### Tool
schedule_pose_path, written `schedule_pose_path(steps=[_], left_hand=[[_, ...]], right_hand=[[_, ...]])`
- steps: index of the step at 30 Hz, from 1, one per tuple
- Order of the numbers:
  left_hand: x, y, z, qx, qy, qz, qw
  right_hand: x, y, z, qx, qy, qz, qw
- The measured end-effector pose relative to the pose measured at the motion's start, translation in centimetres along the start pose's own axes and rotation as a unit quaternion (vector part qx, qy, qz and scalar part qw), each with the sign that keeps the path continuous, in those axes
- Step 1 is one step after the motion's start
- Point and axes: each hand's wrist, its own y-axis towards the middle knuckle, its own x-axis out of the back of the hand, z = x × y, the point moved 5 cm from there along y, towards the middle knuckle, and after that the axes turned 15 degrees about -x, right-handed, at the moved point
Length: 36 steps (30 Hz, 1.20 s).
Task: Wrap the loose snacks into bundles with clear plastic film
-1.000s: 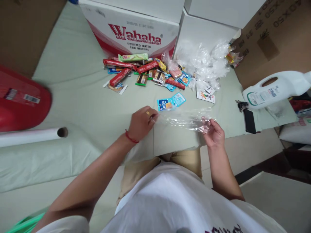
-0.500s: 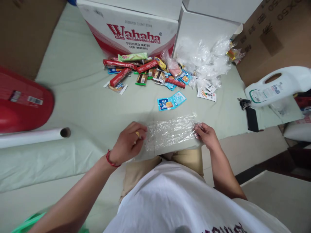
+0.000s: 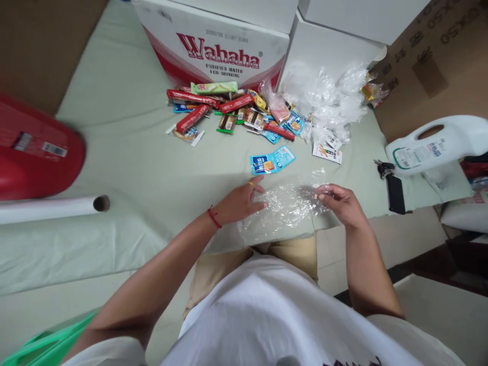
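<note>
A crinkled clear plastic bag (image 3: 282, 211) lies along the table's near edge. Its right end is pinched between the thumb and fingers of my right hand (image 3: 341, 203). Over the bag's left part is my left hand (image 3: 244, 201), thumb and fingers apart, with a ring and a red wrist cord. Just beyond the left fingertips sits a flat blue snack packet (image 3: 272, 160), bent in the middle. Farther back are a heap of packaged snacks (image 3: 229, 109) in red, green and blue wrappers and a pile of clear plastic bags (image 3: 328, 101).
A white and red water carton (image 3: 224, 51) stands behind the snacks. On the right are a white jug (image 3: 438, 142), keys (image 3: 383, 168) and a black phone-like object (image 3: 395, 194). On the left lie a red container (image 3: 38, 152) and a white roll (image 3: 49, 209).
My left hand has let go of the bag's left end and moved right and forward over it. The bag has slackened and crumpled; my right hand has shifted slightly right, still holding it.
</note>
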Motion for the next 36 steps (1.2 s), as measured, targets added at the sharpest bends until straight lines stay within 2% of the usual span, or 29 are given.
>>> schedule_pose_path(steps=[3,7,10,15,20,23,28,30,33,34,36], left_hand=[[-0.1,-0.6,0.3,0.043,-0.096,0.014,0.994],[0.2,-1.8,0.7,0.111,-0.194,-0.051,0.973],[0.2,-2.6,0.4,0.125,-0.218,-0.08,0.965],[0.5,-3.8,0.0,0.133,-0.227,-0.136,0.955],[0.0,-4.6,0.5,0.172,-0.319,-0.164,0.917],[-0.2,-4.7,0.6,0.178,-0.336,-0.176,0.908],[-0.1,-4.6,0.7,0.185,-0.316,-0.231,0.902],[-0.1,-4.6,0.7,0.194,-0.31,-0.254,0.895],[-0.2,-4.5,0.7,0.194,-0.296,-0.283,0.891],[-0.2,-4.5,0.6,0.191,-0.29,-0.29,0.892],[-0.2,-4.3,0.6,0.185,-0.279,-0.298,0.894]], right_hand=[[1.5,2.0,0.8,0.009,0.02,-0.031,0.999],[1.5,5.4,2.1,0.001,0.032,-0.054,0.998],[0.4,7.7,3.1,-0.001,0.023,-0.055,0.998],[-1.1,10.7,4.9,0.028,0.043,-0.093,0.994],[-1.6,12.7,6.2,0.04,0.063,-0.12,0.99],[-1.5,13.8,6.1,0.026,0.069,-0.128,0.989],[-1.3,15.8,5.2,-0.013,0.036,-0.161,0.986],[-0.9,15.3,5.6,0.017,-0.014,-0.223,0.975],[-1.2,10.9,7.2,0.138,-0.108,-0.325,0.929],[-1.9,8.8,7.6,0.181,-0.132,-0.33,0.917],[-4.4,4.5,7.6,0.238,-0.164,-0.27,0.919]])
